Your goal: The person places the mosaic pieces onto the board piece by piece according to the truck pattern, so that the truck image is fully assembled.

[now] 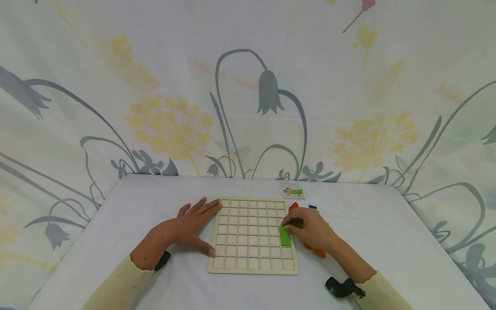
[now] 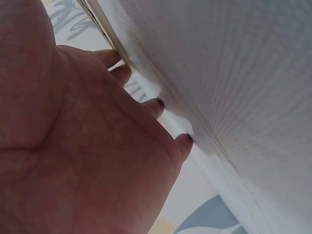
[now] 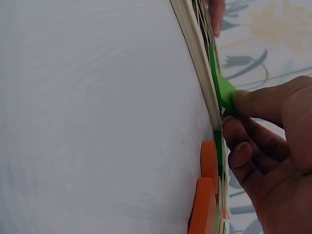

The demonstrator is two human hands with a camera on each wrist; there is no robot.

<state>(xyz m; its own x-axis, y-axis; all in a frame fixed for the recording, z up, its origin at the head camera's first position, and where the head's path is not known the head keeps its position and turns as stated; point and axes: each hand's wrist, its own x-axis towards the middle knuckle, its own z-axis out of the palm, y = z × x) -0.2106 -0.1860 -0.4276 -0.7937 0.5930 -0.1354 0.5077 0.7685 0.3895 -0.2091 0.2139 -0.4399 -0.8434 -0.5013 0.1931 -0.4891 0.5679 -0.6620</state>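
Note:
A pale wooden board (image 1: 253,271) with a grid of square recesses lies flat on the white table. Along its left edge, my left hand (image 1: 190,230) rests with fingers spread, thumb near the lower corner; the left wrist view shows the palm and fingertips at the edge. My right hand (image 1: 308,226) pinches a green tile (image 3: 225,90) between thumb and fingers over the right-hand column, and the right wrist view shows this tile tilted. Directly below it, another green tile (image 1: 285,240) sits in that column.
Right of the board lie orange pieces (image 1: 320,253), a red piece (image 1: 293,206) and a blue piece (image 1: 312,207), partly hidden by my right hand. A small picture card (image 1: 292,190) lies beyond the board's far right corner. Behind the table hangs a flower-patterned cloth (image 1: 248,129).

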